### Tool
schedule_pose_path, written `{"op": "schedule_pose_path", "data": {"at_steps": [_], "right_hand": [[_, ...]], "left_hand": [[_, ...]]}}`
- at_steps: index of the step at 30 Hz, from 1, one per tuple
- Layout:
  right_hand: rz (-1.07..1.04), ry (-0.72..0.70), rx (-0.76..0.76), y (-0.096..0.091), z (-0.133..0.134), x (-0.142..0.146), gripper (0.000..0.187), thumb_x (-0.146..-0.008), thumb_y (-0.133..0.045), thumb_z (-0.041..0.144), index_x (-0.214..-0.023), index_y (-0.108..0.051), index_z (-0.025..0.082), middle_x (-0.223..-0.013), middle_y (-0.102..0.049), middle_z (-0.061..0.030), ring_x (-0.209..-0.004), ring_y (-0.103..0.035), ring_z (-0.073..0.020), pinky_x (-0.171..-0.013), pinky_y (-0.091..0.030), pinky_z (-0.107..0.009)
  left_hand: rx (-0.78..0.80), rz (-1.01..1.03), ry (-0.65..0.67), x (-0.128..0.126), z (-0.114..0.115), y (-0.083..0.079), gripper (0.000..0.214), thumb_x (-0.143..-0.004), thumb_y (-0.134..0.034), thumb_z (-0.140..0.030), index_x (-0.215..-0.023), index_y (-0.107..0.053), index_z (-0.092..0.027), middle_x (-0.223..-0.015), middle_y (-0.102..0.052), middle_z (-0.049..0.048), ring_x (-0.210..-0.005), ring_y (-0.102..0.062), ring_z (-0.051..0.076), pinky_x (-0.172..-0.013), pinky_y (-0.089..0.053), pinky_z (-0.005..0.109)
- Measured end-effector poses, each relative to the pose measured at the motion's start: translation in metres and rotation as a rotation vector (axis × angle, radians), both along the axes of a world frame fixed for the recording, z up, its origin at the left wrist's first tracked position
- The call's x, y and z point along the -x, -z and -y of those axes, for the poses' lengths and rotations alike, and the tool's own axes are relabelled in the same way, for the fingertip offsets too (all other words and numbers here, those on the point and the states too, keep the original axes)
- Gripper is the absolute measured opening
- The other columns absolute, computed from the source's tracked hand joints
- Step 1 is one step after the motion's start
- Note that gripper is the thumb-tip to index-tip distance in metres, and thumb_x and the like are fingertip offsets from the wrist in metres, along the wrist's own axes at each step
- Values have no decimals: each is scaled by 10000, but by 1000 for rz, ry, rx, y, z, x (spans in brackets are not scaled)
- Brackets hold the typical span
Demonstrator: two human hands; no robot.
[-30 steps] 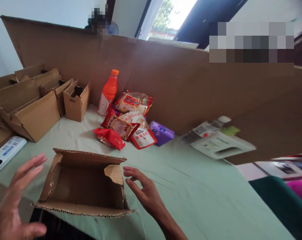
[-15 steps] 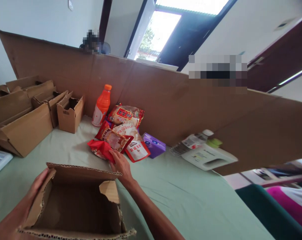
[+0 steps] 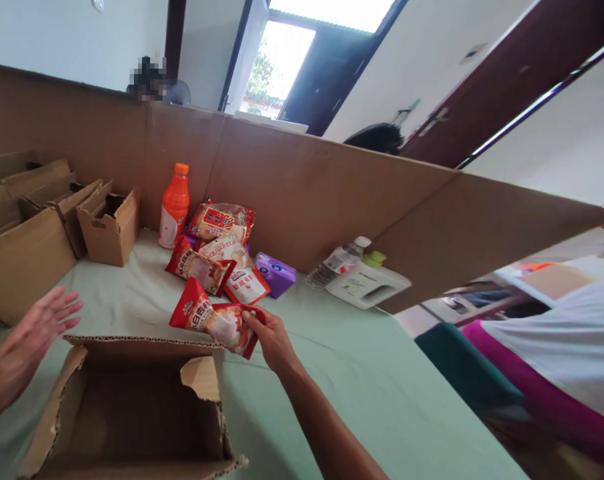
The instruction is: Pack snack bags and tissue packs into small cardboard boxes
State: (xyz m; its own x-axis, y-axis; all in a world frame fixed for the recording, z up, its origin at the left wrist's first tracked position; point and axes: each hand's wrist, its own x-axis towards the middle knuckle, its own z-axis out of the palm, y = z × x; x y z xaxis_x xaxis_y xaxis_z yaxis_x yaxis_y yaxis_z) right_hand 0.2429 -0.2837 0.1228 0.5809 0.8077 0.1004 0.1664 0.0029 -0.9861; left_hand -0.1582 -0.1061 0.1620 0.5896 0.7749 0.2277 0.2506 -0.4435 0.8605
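Observation:
My right hand (image 3: 272, 337) pinches one end of a red snack bag (image 3: 225, 325) and holds it just behind the open cardboard box (image 3: 132, 343). To the left of that box, my left hand (image 3: 39, 333) is raised with its fingers spread and nothing in them. The box stands in front of me, and its inside shows no contents. Behind the held bag lie a second red snack bag (image 3: 197, 267), a white and red pouch (image 3: 242, 283) and a larger red and clear snack bag (image 3: 222, 221), overlapping one another.
An orange bottle (image 3: 175, 207) stands by the cardboard wall (image 3: 307, 180). Right of the bags are a purple pack (image 3: 276, 275), a clear plastic bottle (image 3: 337, 263) and a white jug (image 3: 367, 283), both tilted. Several cardboard boxes (image 3: 109, 230) stand left. A person (image 3: 562, 347) is at the right.
My right hand has lifted the red snack bag off the pile and brought it nearer the box. My left hand has let go of the box's left side and opened. The view has turned right.

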Motion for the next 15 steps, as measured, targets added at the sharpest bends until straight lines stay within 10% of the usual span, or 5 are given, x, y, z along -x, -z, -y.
{"op": "schedule_pose_path", "data": {"at_steps": [7,15], "right_hand": [[-68,-58,-132,-18,-55,28,369,-765,-704,540,-889,-734,195,-709,-691,-10,-642,-605,-175,-653,-525,-310],[-108,-102,-150,-15,-96,57,383,-787,-659,553,-901,-739,196,-810,-709,-28,-734,-626,-190,-700,-524,-306]], "left_hand": [[381,94,93,-95,-46,-44,589,-685,-859,-460,-1198,-696,-219,-1369,-668,122,-1333,-558,338,-1099,-458,460],[664,289,109,-144,-47,-17,498,-599,-904,-457,-961,-738,-157,-875,-799,71,-728,-743,221,-718,-604,343]]}}
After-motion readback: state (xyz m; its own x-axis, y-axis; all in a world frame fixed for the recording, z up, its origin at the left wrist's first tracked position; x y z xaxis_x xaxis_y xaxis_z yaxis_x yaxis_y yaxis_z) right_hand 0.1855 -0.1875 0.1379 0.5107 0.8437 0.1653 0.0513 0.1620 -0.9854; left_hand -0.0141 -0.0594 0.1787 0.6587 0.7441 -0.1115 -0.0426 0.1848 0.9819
